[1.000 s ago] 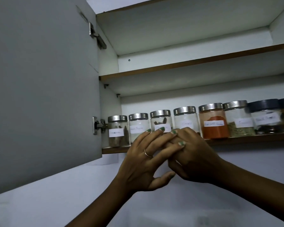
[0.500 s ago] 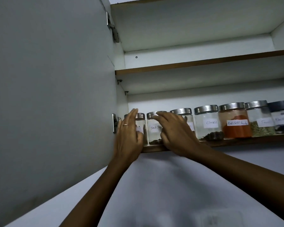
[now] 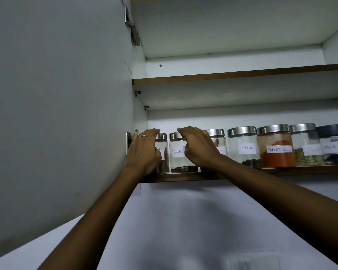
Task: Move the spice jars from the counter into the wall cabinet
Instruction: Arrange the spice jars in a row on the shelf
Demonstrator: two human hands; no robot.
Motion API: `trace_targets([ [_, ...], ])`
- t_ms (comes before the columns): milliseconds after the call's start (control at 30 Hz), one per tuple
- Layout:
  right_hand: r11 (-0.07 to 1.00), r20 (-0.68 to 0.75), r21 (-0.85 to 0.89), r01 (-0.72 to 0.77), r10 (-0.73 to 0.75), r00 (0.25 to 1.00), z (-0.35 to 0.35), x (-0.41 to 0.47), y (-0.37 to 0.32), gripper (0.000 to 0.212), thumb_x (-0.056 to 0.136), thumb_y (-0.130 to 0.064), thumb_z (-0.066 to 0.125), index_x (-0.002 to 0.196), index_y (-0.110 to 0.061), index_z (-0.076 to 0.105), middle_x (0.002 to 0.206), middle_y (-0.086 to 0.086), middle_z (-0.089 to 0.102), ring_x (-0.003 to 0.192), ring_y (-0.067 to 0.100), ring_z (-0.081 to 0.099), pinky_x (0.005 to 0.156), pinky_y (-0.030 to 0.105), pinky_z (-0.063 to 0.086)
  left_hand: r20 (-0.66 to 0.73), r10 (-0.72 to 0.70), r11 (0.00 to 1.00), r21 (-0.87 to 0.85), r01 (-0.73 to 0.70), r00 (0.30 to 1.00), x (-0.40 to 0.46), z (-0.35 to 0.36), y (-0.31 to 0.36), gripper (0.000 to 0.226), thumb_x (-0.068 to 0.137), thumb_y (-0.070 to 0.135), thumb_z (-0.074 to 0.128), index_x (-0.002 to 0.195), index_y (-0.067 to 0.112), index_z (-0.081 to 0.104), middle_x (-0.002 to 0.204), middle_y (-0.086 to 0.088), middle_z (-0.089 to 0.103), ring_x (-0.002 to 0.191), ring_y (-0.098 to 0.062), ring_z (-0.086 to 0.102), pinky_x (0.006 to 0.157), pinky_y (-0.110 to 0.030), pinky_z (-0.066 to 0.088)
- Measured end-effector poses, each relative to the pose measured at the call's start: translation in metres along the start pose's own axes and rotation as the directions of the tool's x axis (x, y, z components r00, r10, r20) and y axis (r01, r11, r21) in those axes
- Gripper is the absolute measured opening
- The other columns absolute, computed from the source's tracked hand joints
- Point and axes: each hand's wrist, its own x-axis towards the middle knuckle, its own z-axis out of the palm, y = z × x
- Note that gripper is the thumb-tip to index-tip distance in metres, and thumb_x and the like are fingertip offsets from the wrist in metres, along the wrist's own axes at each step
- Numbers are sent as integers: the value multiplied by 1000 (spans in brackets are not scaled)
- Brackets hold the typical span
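The wall cabinet (image 3: 232, 55) stands open, its grey door (image 3: 57, 114) swung out to the left. The upper shelf (image 3: 242, 74) shows nothing on the part in view. The lower shelf (image 3: 300, 170) carries a single row of glass spice jars set side by side along its front edge, labels outward.

From the right: a dark-lidded jar (image 3: 335, 145) with a blurred label, a jar of green seeds (image 3: 305, 146), the "Red chilli Powder" jar (image 3: 277, 147), the "Cloves" jar (image 3: 244, 147), a jar whose label ends in "on" (image 3: 220, 145), a jar labelled "Black P…" (image 3: 179, 152), and the leftmost jar (image 3: 162, 152) against the cabinet wall, its label hidden.

The left hand (image 3: 142, 152) is curled round the leftmost jar, fingers over the top of its steel lid. The right hand (image 3: 199, 147) lies across the "Black P…" jar and the jar next to it, fingers hooked over the lid rims and thumb against the glass; which of the two it actually grips cannot be told.

Assessment: seven jars are housed on the shelf. The work in hand appears to be seating or straightening the last two or three at the left end. The counter is out of view, so whether any jars remain there cannot be verified. The door is not yet closed.
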Motion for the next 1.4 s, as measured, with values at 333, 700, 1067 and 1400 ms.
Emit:
trace_targets([
  [333, 993, 54, -100, 62, -57, 997, 5, 11, 7, 51, 78, -3, 56, 128, -7, 48, 125, 12, 57, 112, 31, 53, 93, 38, 42, 0, -57, 998, 40, 57, 998, 13, 20, -1, 57, 80, 3, 51, 135, 13, 43, 138, -5, 49, 127, -23, 43, 97, -33, 40],
  [700, 981, 212, -177, 78, -39, 976, 26, 34, 6, 45, 84, -3, 55, 127, -5, 44, 121, 16, 55, 105, 34, 56, 77, 36, 44, 98, -94, 975, 209, 72, 991, 41, 43, -10, 46, 82, 0, 55, 126, 10, 47, 123, -10, 56, 112, -27, 53, 86, -36, 47],
  [1067, 972, 281, -235, 16, 52, 958, 73, 69, 12, 43, 87, -5, 53, 128, -3, 40, 125, 18, 53, 113, 33, 53, 85, 36, 43, 154, -132, 974, 201, 100, 979, 66, 82, -24, 47, 84, -5, 54, 130, 6, 45, 129, -15, 53, 117, -30, 50, 94, -39, 47],
  [1400, 962, 339, -272, -7, 102, 935, 106, 87, 20, 45, 87, -1, 52, 129, -2, 38, 125, 18, 52, 113, 33, 52, 75, 32, 36, 231, -162, 975, 186, 120, 959, 86, 115, -52, 48, 86, -4, 54, 131, 7, 43, 132, -17, 51, 121, -33, 50, 97, -39, 43],
])
